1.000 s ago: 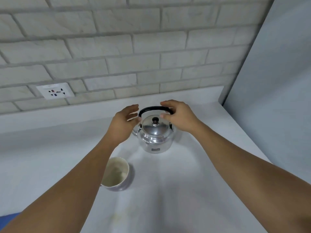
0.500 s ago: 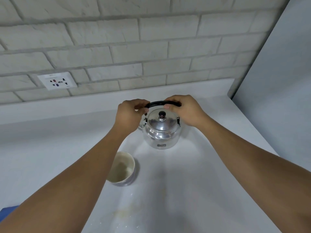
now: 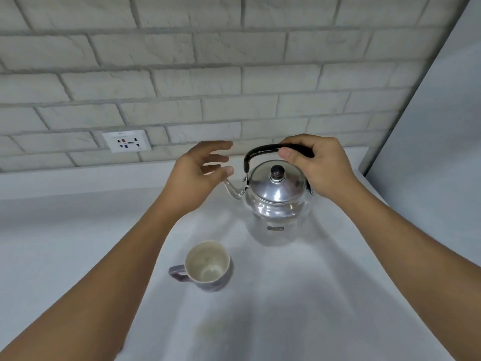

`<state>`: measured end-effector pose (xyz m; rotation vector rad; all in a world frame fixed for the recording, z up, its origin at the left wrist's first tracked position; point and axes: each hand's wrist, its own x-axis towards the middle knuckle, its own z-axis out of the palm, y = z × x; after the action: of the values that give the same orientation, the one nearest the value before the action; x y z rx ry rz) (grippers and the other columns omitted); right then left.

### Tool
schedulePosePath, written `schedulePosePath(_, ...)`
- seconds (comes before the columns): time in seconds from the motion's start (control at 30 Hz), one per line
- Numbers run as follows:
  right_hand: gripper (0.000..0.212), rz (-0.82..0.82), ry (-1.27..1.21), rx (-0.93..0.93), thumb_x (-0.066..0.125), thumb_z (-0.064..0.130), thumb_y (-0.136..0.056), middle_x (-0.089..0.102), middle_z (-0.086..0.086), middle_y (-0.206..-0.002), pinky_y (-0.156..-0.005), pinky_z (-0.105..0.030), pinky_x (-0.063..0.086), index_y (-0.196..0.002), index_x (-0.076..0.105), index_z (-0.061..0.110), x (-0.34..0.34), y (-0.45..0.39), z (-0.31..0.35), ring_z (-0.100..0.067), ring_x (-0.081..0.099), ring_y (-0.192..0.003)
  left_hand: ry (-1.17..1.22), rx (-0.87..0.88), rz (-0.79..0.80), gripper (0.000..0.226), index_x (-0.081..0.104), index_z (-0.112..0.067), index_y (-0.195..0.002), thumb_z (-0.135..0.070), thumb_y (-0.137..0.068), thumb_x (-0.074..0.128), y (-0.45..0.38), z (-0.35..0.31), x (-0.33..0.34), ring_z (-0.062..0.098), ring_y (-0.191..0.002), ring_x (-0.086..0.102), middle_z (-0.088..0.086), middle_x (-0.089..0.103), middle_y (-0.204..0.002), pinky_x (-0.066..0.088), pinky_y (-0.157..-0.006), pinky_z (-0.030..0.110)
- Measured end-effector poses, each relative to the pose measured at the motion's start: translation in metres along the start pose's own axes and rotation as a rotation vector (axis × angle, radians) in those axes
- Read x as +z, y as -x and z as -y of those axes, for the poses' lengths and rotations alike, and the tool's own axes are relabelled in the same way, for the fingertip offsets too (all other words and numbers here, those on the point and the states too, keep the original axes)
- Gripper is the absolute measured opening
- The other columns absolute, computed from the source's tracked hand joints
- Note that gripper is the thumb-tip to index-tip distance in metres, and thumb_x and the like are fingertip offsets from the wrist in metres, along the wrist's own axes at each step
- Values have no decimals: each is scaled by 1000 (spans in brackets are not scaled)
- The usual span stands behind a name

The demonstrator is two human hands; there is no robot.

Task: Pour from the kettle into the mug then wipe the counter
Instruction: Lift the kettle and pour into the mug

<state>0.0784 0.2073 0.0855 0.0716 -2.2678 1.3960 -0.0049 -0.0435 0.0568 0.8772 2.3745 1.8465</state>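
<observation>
A shiny steel kettle (image 3: 277,204) with a black arched handle and a dark lid knob stands on the white counter (image 3: 299,295), its spout pointing left. My right hand (image 3: 320,168) is closed around the right part of the handle. My left hand (image 3: 197,175) hovers just left of the spout, fingers spread, holding nothing. A pale mug (image 3: 207,265) with a cream inside and a greyish handle on its left stands upright nearer to me, in front and left of the kettle.
A grey brick wall (image 3: 234,74) backs the counter, with a white socket plate (image 3: 126,144) at the left. A plain grey panel (image 3: 442,152) closes off the right side. A faint stain (image 3: 210,332) marks the counter near its front.
My left hand has let go of the handle and opened to the left of the spout. My right hand keeps its hold. The mug's handle has come into sight.
</observation>
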Motion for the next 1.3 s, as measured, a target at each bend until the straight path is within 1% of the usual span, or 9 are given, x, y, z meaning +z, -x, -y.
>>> schedulePosePath(0.1, 15, 10, -8, -38, 77, 26, -88, 77, 21, -89, -83, -13, 51, -90, 76, 40, -4, 9, 14, 1, 71, -88, 17, -75, 32, 40, 70, -33, -123, -19, -87, 81, 36, 10, -31, 9, -117, 69, -9, 72, -128, 54, -101, 30)
schedulePosePath(0.3, 18, 74, -12, -53, 79, 26, -86, 78, 20, -90, -84, -14, 51, -88, 78, 44, -3, 33, 29, 1, 71, -88, -12, -229, 119, 42, 71, -35, -121, -21, -84, 84, 115, 55, -55, 11, -119, 68, -12, 71, -130, 50, -107, 39)
schedulePosePath(0.43, 14, 132, -9, -38, 79, 25, -86, 79, 13, -94, -86, -18, 53, -92, 79, 38, 4, 51, 34, -7, 72, -92, -14, -322, 161, 63, 67, -39, -128, -27, -72, 93, 155, 80, -54, 10, -127, 63, -16, 66, -136, 48, -109, 34)
schedulePosePath(0.53, 13, 167, 2, -20, 79, 33, -81, 77, 12, -90, -81, -14, 51, -93, 80, 31, 13, 62, 37, -7, 71, -88, -47, -359, 144, 66, 66, -43, -128, -27, -71, 95, 172, 95, -48, 9, -123, 64, -16, 67, -134, 52, -104, 30)
schedulePosePath(0.67, 13, 224, 56, -2, 81, 23, -81, 74, 12, -84, -74, -13, 48, -93, 81, 28, 24, 71, 40, -7, 67, -78, -75, -355, 59, 52, 69, -34, -125, -13, -81, 86, 182, 113, -39, 9, -115, 69, -10, 72, -125, 54, -102, 29)
schedulePosePath(0.87, 13, 307, 199, -26, 81, 20, -83, 70, 12, -80, -65, -12, 45, -94, 81, 28, 37, 77, 46, -11, 64, -69, -14, -356, -65, 28, 76, -32, -111, -10, -95, 72, 193, 127, -27, 8, -102, 74, -13, 79, -108, 56, -90, 19)
schedulePosePath(1.07, 10, 372, 344, -60, 80, 24, -85, 67, 7, -78, -64, -15, 45, -92, 80, 31, 44, 77, 53, -15, 63, -72, 39, -379, -117, 22, 78, -21, -112, -8, -97, 69, 194, 133, -25, 13, -99, 76, -7, 80, -105, 57, -89, 21)
schedulePosePath(1.2, 9, 432, 410, -101, 79, 22, -85, 66, 8, -76, -62, -8, 41, -90, 79, 30, 47, 75, 59, -9, 62, -69, 53, -392, -111, 21, 77, -18, -113, -6, -97, 68, 194, 133, -24, 15, -99, 76, -5, 80, -105, 57, -88, 20)
schedulePosePath(1.3, 8, 453, 445, -120, 80, 22, -85, 66, 8, -76, -62, -9, 41, -90, 80, 28, 49, 73, 64, -8, 63, -70, 56, -388, -105, 21, 77, -16, -114, -6, -97, 67, 193, 133, -25, 15, -99, 75, -4, 80, -105, 56, -86, 18)
